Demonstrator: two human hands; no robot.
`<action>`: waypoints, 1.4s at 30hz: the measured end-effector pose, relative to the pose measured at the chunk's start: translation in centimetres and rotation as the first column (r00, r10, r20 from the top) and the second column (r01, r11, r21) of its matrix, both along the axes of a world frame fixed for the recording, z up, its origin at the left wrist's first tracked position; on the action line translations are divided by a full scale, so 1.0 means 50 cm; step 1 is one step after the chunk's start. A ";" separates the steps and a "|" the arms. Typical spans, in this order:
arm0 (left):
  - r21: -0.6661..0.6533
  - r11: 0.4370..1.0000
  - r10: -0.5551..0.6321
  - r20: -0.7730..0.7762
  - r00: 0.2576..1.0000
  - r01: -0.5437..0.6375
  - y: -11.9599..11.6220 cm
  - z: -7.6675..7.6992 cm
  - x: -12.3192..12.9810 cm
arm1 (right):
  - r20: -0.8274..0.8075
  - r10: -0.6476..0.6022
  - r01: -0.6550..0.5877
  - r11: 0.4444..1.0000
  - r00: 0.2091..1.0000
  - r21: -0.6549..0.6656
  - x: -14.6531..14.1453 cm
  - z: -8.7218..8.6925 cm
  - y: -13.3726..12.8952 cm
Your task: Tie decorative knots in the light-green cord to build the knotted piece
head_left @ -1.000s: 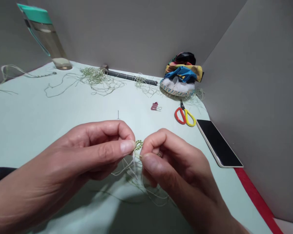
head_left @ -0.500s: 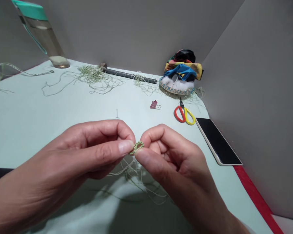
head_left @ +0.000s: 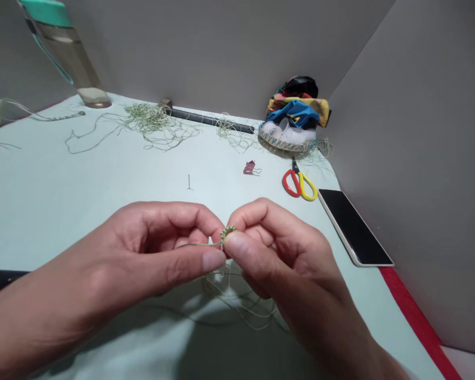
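A small looped piece of knotted green cord [head_left: 228, 230] shows between my two hands, in the lower middle of the head view. My right hand [head_left: 287, 248] pinches it between thumb and index finger; the thumb covers its lower part. From the left, my left hand [head_left: 154, 253] meets it, fingertips closed at its edge, with the index finger lifted a little off the thumb. One green strand [head_left: 200, 244] runs leftward from the piece over the left thumb. Below the hands hang loose pale green cords [head_left: 237, 309], partly hidden by the fingers.
Beyond the hands lie a pin [head_left: 189, 182], a pink binder clip [head_left: 251, 168] and red-and-yellow scissors [head_left: 300, 184]. A phone [head_left: 354, 227] rests at right. Behind are a bottle [head_left: 73, 58], thread tangles [head_left: 146, 117], a hammer [head_left: 214, 120] and a basket [head_left: 283, 143] of cloth.
My left thumb has slid down and parted from its index finger, baring a strand across it. The knotted piece has shifted slightly up and right, and the right thumb covers more of it.
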State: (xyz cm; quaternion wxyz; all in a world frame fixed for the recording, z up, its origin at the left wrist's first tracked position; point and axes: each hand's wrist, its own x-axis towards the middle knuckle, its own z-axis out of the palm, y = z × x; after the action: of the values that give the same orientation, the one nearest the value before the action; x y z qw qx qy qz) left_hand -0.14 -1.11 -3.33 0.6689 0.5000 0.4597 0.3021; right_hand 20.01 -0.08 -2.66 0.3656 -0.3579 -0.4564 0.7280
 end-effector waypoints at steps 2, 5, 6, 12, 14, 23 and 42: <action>0.040 0.999 0.009 -0.014 1.000 -0.008 0.006 -0.002 0.002 | -0.004 -0.014 0.014 1.000 1.000 -0.012 0.002 -0.002 0.001; 0.084 0.996 0.034 -0.012 0.999 -0.033 0.010 -0.006 0.006 | -0.028 -0.034 0.033 0.999 0.999 -0.036 0.003 -0.006 0.001; 0.087 0.995 0.040 -0.008 0.999 -0.039 0.010 -0.007 0.006 | -0.032 -0.031 0.029 0.999 0.999 -0.044 0.003 -0.007 0.000; 0.059 0.996 0.065 -0.003 0.998 -0.064 0.007 -0.012 0.004 | -0.024 -0.018 0.016 0.997 1.000 -0.074 0.004 -0.009 -0.003; 0.057 0.995 0.087 -0.009 0.996 -0.086 0.009 -0.014 0.004 | -0.026 -0.014 0.012 0.998 1.000 -0.063 0.003 -0.012 -0.003; 0.068 0.993 0.095 0.009 0.995 -0.096 -0.002 -0.013 -0.002 | 0.026 -0.028 0.029 0.999 0.999 -0.027 -0.001 -0.011 0.001; 0.020 0.997 0.078 0.030 0.996 -0.079 -0.005 -0.009 -0.002 | 0.158 -0.027 0.005 0.990 0.987 0.138 -0.005 -0.011 -0.015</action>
State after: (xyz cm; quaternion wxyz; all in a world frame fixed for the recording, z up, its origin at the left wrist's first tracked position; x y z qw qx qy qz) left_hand -0.23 -1.37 -3.79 0.6577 0.4842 0.4660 0.3403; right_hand 19.76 -0.85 -3.22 0.3576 -0.3926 -0.5304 0.6609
